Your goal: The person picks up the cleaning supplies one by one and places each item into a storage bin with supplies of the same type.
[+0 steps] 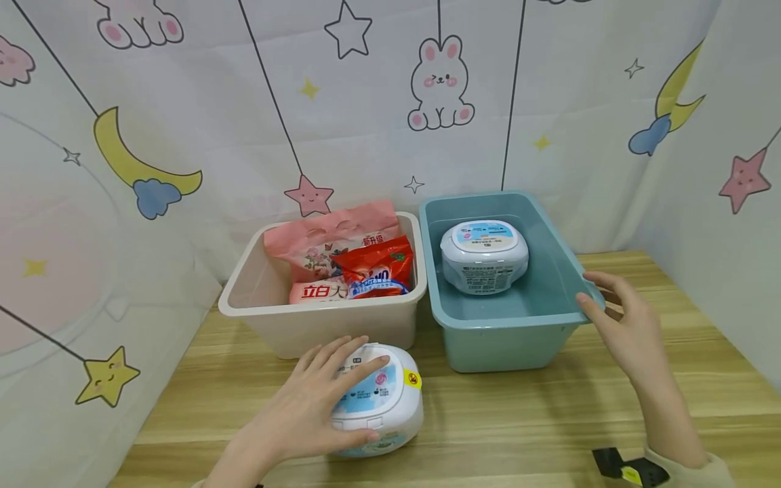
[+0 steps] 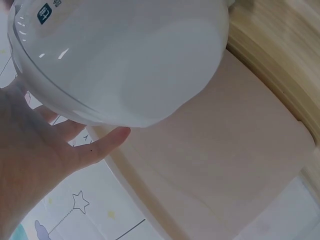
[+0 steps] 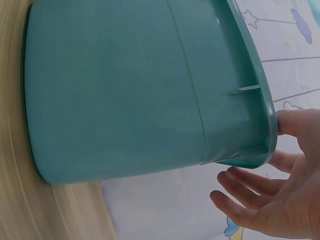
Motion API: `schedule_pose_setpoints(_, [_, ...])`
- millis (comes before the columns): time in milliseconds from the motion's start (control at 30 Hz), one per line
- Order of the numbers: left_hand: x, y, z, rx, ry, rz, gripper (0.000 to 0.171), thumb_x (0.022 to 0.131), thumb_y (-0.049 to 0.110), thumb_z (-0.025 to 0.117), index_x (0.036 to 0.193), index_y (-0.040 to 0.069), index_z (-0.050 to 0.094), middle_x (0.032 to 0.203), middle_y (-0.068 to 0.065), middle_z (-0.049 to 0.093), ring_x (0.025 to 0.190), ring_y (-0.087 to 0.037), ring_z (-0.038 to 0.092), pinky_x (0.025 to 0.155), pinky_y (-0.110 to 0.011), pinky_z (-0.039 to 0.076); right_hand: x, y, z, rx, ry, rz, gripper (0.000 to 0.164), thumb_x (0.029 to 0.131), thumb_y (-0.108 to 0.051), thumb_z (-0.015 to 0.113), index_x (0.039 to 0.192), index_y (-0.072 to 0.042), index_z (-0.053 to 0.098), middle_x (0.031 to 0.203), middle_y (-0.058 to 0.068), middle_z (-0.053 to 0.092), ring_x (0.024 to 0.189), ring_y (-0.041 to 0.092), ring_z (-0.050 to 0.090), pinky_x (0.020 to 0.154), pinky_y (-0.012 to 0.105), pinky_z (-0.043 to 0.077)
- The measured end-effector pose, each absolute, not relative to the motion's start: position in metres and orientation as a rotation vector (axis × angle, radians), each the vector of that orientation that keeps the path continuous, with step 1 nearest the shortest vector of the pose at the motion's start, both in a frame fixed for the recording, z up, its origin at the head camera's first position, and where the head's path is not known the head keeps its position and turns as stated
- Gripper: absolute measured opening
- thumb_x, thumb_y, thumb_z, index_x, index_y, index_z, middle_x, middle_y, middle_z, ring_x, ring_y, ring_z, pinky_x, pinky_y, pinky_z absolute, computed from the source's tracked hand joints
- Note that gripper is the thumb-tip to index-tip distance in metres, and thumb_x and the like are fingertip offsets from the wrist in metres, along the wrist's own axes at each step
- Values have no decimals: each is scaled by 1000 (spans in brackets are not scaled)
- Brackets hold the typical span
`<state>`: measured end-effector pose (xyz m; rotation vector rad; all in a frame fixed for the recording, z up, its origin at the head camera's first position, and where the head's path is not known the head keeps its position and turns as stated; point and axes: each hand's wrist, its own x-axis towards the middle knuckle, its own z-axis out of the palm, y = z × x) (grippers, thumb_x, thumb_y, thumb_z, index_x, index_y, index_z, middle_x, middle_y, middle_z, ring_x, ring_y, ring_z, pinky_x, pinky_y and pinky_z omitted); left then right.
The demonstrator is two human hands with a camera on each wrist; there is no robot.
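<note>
A white oval lidded plastic tub [image 1: 390, 434] with a blue label stands on the table in front of the bins. My left hand [image 1: 317, 400] holds it from the left, fingers across the lid and thumb at the front side. The left wrist view shows the fingertips along the edge of the tub [image 2: 130, 65]. My right hand [image 1: 631, 325] grips the near right corner of the blue-green bin [image 1: 500, 346], its thumb at the rim. Other fingers of the right hand [image 3: 285, 185] stand apart from the bin wall. A similar white tub [image 1: 485, 261] sits inside that bin.
Left of the blue-green bin stands a cream bin [image 1: 342, 322]. It holds a pink bag [image 1: 335, 237], a red bag [image 1: 378, 268] and a pink-and-white pack [image 1: 317, 291]. Behind the wooden table [image 1: 512, 427] hangs a printed cloth [image 1: 366, 122], continuing along both sides.
</note>
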<state>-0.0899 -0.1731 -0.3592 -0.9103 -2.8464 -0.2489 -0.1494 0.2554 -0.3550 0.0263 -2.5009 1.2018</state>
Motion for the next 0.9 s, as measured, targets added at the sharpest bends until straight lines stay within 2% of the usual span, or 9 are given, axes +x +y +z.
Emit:
schedule_pose_setpoints(67, [-90, -173, -360, -913, -2851, -258, 84, 73, 81, 54, 146, 50, 26, 155, 1, 30, 141, -27, 30, 109, -57, 32, -150, 256, -356, 21, -2494, 1220, 47, 97, -33, 56, 137, -11, 50, 132, 14, 51, 103, -13, 38, 76, 1, 37])
schedule_pose_setpoints(200, [-90, -173, -360, -919, -2852, -269, 85, 73, 81, 55, 146, 50, 26, 156, 0, 30, 141, -27, 29, 108, -56, 32, -152, 258, -359, 9, -2475, 1265, 47, 97, -33, 56, 137, -10, 50, 131, 10, 51, 103, -12, 40, 76, 2, 37])
schedule_pose_setpoints(400, [-91, -173, -362, -924, -2856, -273, 86, 72, 80, 56, 146, 50, 26, 156, -1, 30, 141, -28, 29, 108, -56, 33, -152, 259, -359, 18, -2463, 1312, 47, 97, -33, 56, 137, -10, 51, 127, -6, 52, 102, -12, 42, 75, 2, 38])
schedule_pose_setpoints(500, [-92, -173, -363, -925, -2866, -281, 86, 72, 80, 56, 146, 50, 25, 156, -1, 30, 141, -28, 29, 107, -56, 33, -152, 260, -359, 19, -2472, 1328, 47, 97, -34, 55, 138, -10, 50, 127, -9, 52, 103, -12, 41, 75, 4, 37])
schedule_pose_setpoints(733, [-93, -172, -364, -924, -2885, -290, 88, 70, 78, 62, 146, 50, 25, 156, -1, 30, 141, -29, 28, 108, -57, 32, -153, 264, -360, -14, -2503, 1394, 48, 98, -36, 52, 141, -16, 47, 133, -5, 49, 108, -10, 40, 82, 20, 35])
schedule_pose_setpoints(867, [-92, -172, -364, -932, -2879, -281, 90, 69, 76, 64, 146, 49, 27, 155, -1, 31, 141, -30, 29, 107, -58, 32, -152, 268, -362, 1, -2509, 1468, 47, 99, -35, 50, 142, -19, 45, 137, -2, 45, 113, -6, 40, 90, 32, 37])
schedule_pose_setpoints(900, [-92, -172, -364, -934, -2878, -281, 90, 69, 76, 65, 146, 49, 27, 155, -1, 31, 141, -30, 29, 107, -58, 32, -152, 269, -362, 4, -2512, 1479, 47, 99, -35, 50, 143, -20, 45, 137, -4, 45, 114, -6, 40, 91, 30, 37])
